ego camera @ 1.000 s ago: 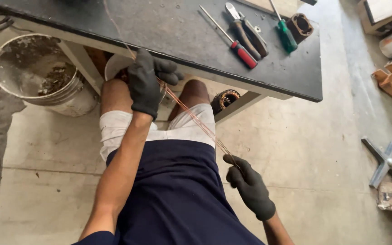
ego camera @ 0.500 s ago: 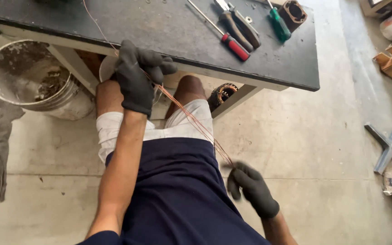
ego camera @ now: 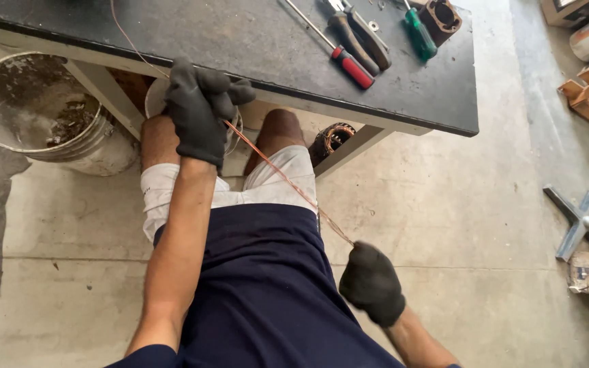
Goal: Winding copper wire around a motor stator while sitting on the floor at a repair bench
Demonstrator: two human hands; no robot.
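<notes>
Gripping a taut copper wire [ego camera: 288, 178], both gloved hands, left [ego camera: 198, 112] and right [ego camera: 372, 283], stay fisted.

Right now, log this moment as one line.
left hand: grips copper wire | right hand: grips wire's lower end | wire: taut between hands | bench: screwdrivers

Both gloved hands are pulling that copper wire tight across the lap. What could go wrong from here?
1. The copper wire is stretched thin between the left hand and right hand; it might snap or slip and whip.
2. It runs over the table edge, which could scrape or kink it.
3. The red-handled screwdriver near that edge could get knocked off.
</notes>
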